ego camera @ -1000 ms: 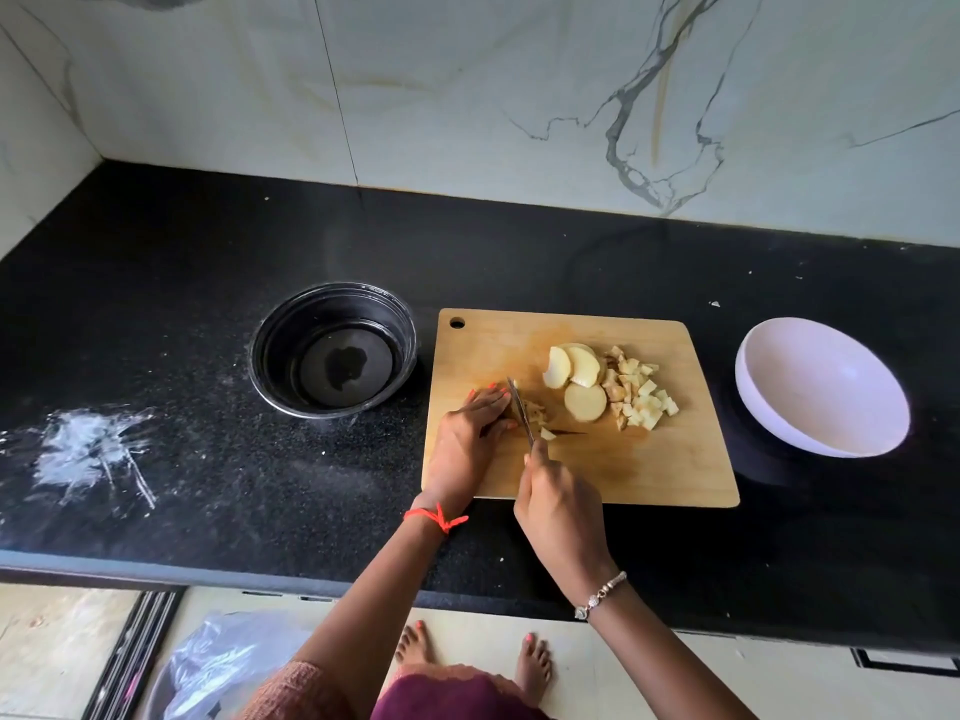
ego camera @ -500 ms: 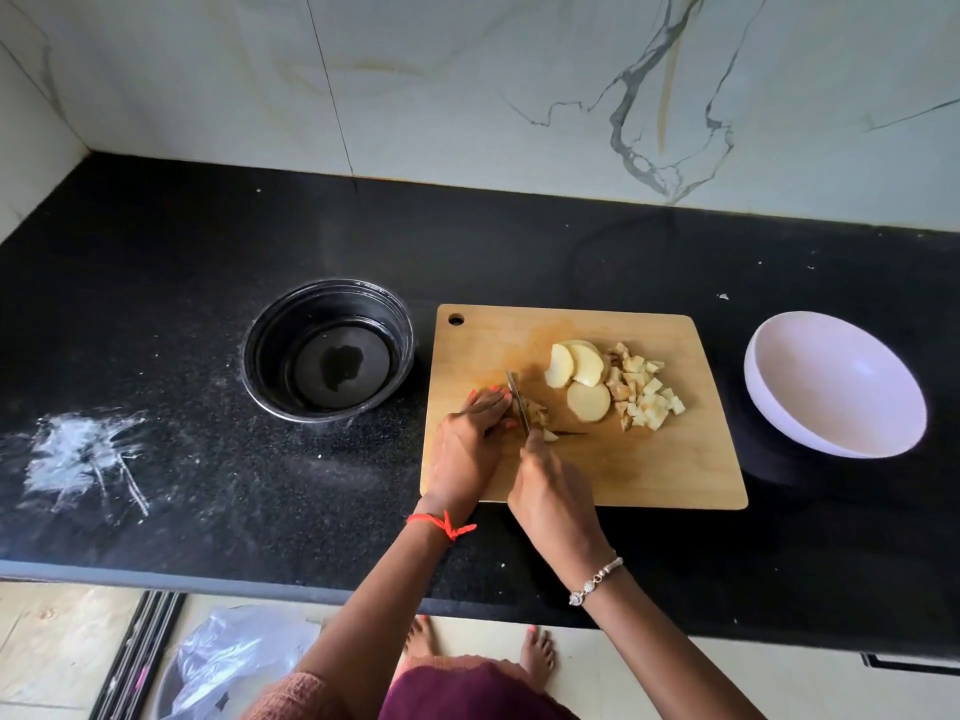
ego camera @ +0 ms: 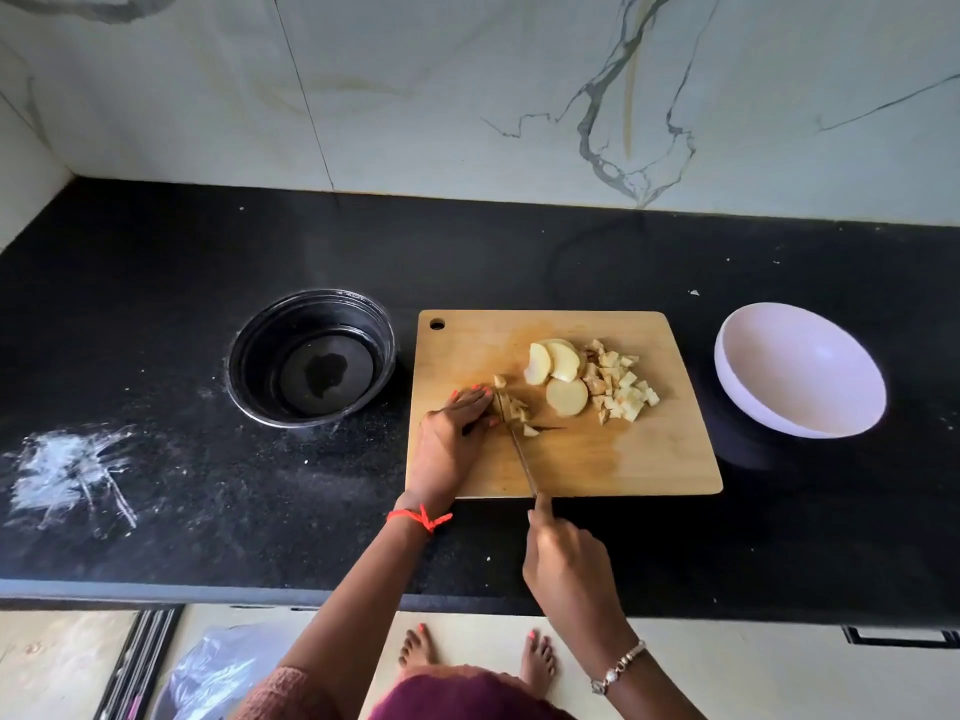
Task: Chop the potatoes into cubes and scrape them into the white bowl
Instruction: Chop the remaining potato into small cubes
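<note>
A cook at a black stone countertop [ego camera: 156, 304] works through the potatoes on a wooden cutting board [ego camera: 623, 459], as we see it from above. The left hand [ego camera: 451, 439] lies flat on the board's left half, its fingers nearly straight, with the tips and thumb pressed against a partly cut potato piece [ego camera: 511, 407] to steady it. The right hand [ego camera: 566, 563] sits just off the board's near edge, wrapped tight round the handle of a knife [ego camera: 522, 459] with the forefinger stretched along the top. The blade runs up across the board, and its far end meets the potato piece right beside the left fingertips. Toward the middle of the board we count three uncut potato slices [ego camera: 553, 362], two leaning on each other and one lying flat. A pile of potato cubes [ego camera: 623, 387] is heaped just to their right. The white bowl [ego camera: 779, 356] stands on the counter to the right of the board, apart from it and tilted toward the board. A black bowl [ego camera: 260, 356] sits just left of the board with a dark puddle in its bottom. Farther left, a white smear [ego camera: 67, 470] marks the stone. A red thread [ego camera: 418, 518] circles the left wrist and a beaded bracelet [ego camera: 618, 667] the right. Bare feet [ego camera: 415, 646] show on the pale floor below the counter edge.
</note>
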